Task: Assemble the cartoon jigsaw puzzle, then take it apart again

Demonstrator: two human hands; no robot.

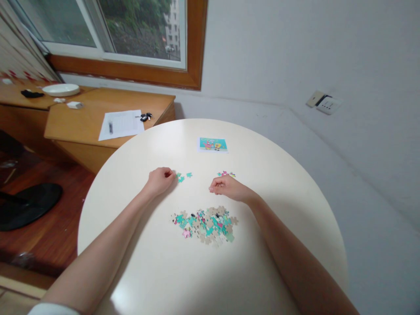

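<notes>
A pile of loose jigsaw pieces (206, 224), teal, beige and pink, lies on the round cream table (157, 271) between my forearms. My left hand (159, 180) rests on the table with its fingers curled, right beside two small teal pieces (183, 176). My right hand (225, 187) also rests there with fingers pinched together; whether they grip a piece is hidden. Just beyond it sits a small cluster of pink and mixed pieces (226, 174). A small printed reference picture (213, 144) lies flat farther back.
A wooden desk (85, 127) stands at the left under the window, carrying a sheet of paper (121, 124), keys (145, 117) and a white plate (61, 89). A black chair base (26, 205) sits on the wooden floor. A wall socket (324, 103) is at the right.
</notes>
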